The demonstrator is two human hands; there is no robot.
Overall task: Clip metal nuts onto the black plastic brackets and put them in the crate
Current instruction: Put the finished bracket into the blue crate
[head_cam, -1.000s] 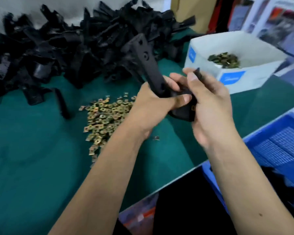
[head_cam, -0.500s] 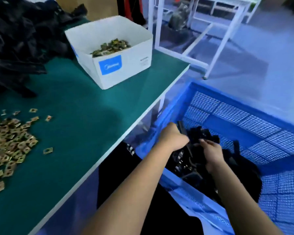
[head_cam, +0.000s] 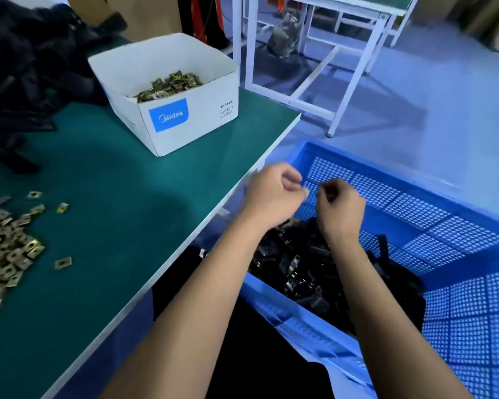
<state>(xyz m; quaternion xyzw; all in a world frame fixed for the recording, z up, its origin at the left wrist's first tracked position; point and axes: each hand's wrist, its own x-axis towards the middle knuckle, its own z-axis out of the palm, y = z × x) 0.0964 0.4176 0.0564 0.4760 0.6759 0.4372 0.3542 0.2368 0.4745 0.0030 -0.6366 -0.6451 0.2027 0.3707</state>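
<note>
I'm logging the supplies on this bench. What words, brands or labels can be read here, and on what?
"Midea": blue label on the white box of nuts.
"Switch socket": grey print on the same box, to the right of that label.
A small line above "Switch socket": too small to read.
Nothing readable on the blue crate or the brackets.

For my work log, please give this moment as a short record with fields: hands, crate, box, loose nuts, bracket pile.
left hand: above the blue perforated plastic crate, fingers loosely curled, holding nothing
right hand: beside it, also empty
crate contents: black plastic brackets with metal nuts clipped on
box: white cardboard box on the green table, holding metal nuts
loose nuts: heap of square metal nuts at the table's left
bracket pile: unfinished black brackets at the far left
</note>
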